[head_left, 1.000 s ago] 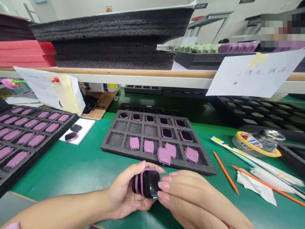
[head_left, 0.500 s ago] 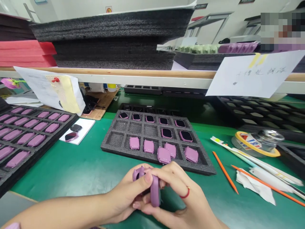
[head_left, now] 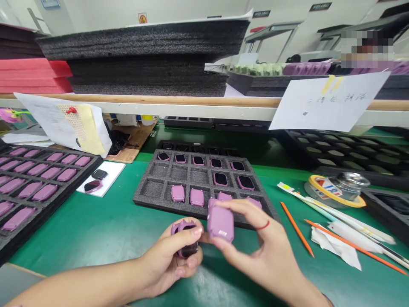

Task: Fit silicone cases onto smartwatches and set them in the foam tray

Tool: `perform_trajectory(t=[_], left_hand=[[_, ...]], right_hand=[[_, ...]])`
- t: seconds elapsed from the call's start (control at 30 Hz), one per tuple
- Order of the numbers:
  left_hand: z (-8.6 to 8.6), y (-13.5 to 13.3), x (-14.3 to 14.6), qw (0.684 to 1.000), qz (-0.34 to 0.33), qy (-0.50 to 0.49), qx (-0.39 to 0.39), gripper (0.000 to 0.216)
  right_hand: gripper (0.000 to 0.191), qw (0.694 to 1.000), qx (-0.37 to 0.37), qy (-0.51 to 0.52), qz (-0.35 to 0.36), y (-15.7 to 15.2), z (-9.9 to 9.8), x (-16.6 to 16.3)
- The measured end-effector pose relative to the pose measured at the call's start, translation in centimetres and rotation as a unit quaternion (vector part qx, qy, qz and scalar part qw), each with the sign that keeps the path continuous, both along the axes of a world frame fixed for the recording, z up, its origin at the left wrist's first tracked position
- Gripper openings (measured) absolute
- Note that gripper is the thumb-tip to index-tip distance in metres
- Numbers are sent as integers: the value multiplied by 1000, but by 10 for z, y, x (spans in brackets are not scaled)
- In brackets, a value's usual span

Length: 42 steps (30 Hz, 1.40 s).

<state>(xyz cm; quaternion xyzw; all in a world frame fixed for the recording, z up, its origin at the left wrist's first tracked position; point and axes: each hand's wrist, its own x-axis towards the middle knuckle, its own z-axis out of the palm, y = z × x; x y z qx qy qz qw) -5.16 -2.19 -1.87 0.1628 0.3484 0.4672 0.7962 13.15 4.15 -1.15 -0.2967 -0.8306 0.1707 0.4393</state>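
Note:
Between the thumb and fingers of my right hand (head_left: 266,243) is a purple watch case (head_left: 221,222), its plain purple side facing me. My left hand (head_left: 166,258) is closed around another purple watch case (head_left: 189,249) with a glossy dark face; fingers cover part of it. Just beyond both hands lies a black foam tray (head_left: 143,204). Its back rows hold watches with dark screens (head_left: 220,179), and its front row has purple cases (head_left: 178,193) with the purple side up. The raised case hides some of that front row.
To the left, a second foam tray (head_left: 60,204) carries several purple cases. Two small watch pieces (head_left: 92,186) rest on a white pad (head_left: 110,179). Orange sticks (head_left: 297,230), tissue (head_left: 338,249) and a glass jar (head_left: 347,187) lie right. A shelf edge (head_left: 191,108) crosses above.
My hands have moved apart. The purple case in my right hand has risen to the right and turned its broad purple side toward me. The left hand keeps its dark-faced case.

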Motion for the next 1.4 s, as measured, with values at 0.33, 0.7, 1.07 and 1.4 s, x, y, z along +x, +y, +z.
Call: perform_trajectory(t=[0.33,0.7,1.07,1.4], left_hand=[[3,2,0,994,-18,106,30,44],[-2,3,2,999,-40,-13,14,56],[-1,1,1,996,-73,-30,38,55],[1,0,-2,996,-72,-37,44,55]], right_hand=[[33,992,-32,-109,-62,33,-22,12],[12,991,17,-6,130,-18,1,-14],[21,938,-172,301,4,-4,1,-6],[12,945,-141,294,-29,-11,7,-4]])
